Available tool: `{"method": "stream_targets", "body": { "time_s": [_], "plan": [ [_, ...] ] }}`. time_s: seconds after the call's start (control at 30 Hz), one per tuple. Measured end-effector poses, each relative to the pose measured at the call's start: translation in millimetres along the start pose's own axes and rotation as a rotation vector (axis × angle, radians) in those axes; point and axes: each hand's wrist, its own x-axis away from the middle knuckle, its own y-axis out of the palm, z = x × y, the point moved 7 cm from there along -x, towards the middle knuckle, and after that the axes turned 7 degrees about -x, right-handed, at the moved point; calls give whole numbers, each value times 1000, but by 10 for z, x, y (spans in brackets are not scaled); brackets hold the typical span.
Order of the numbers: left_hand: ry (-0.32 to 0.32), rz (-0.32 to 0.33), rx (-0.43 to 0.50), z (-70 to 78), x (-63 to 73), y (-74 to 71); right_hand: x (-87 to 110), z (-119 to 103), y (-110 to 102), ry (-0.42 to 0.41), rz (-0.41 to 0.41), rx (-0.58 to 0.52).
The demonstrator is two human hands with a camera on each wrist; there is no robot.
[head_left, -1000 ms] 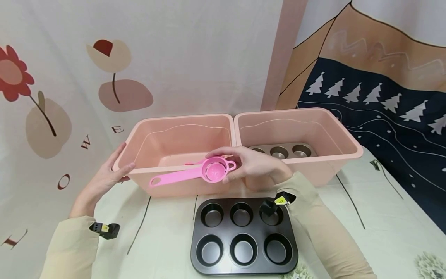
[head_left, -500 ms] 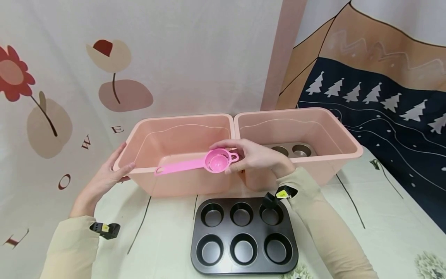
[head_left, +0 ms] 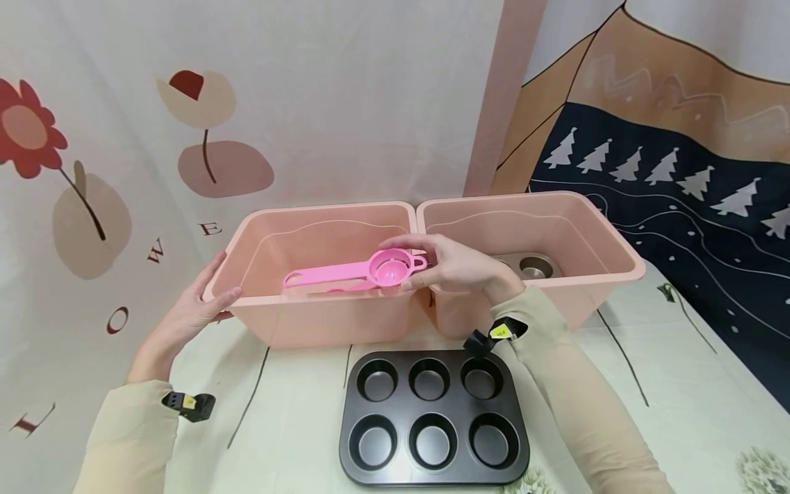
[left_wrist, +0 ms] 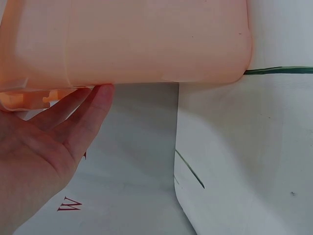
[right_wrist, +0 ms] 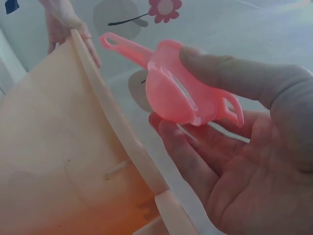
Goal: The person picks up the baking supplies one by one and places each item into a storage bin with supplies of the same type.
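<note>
Pan: black six-cup metal muffin pan (head_left: 404, 412) is laid flat on the pale printed tablecloth (head_left: 284, 425), in front of the bins.
Right hand: small pink plastic long-handled cup with slots (head_left: 391, 267) is pinched by the right hand (head_left: 453, 264) between thumb and fingers at the cup end.
Pink cup: held up by the left bin's front rim, handle pointed left, seen against that bin's mouth.
Left hand: left hand (head_left: 193, 315) is spread, fingers straight, set against the outer front-left corner of the deep pink plastic left bin (head_left: 333, 322).
Right bin: matching pink plastic right bin (head_left: 568, 298) is stood beside it; grey-brown metal cup tin (head_left: 535, 267) is contained, partly hidden by the right hand.
Behind: pale cloth printed with flowers (head_left: 345, 103) is hung.
</note>
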Motion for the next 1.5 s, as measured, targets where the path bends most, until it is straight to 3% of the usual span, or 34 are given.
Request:
{"method": "stream_targets", "body": {
  "time_s": [0.3, 0.57, 1.03, 1.3, 1.5],
  "plan": [
    [-2, 11, 22, -7, 32, -31, -71, -25, -34, 22, 8, 8],
    [-6, 21, -3, -25, 44, -59, -138, -31, -73, 128, 14, 62],
    [-29, 20, -11, -30, 54, -32, -308, -180, -69, 108, -26, 179],
    [-30, 7, 10, -7, 14, 15, -311, -189, -114, 160, 17, 173],
    [-28, 19, 7, -23, 18, 3, -463, -192, -180, 173, 10, 139]
  ]
}}
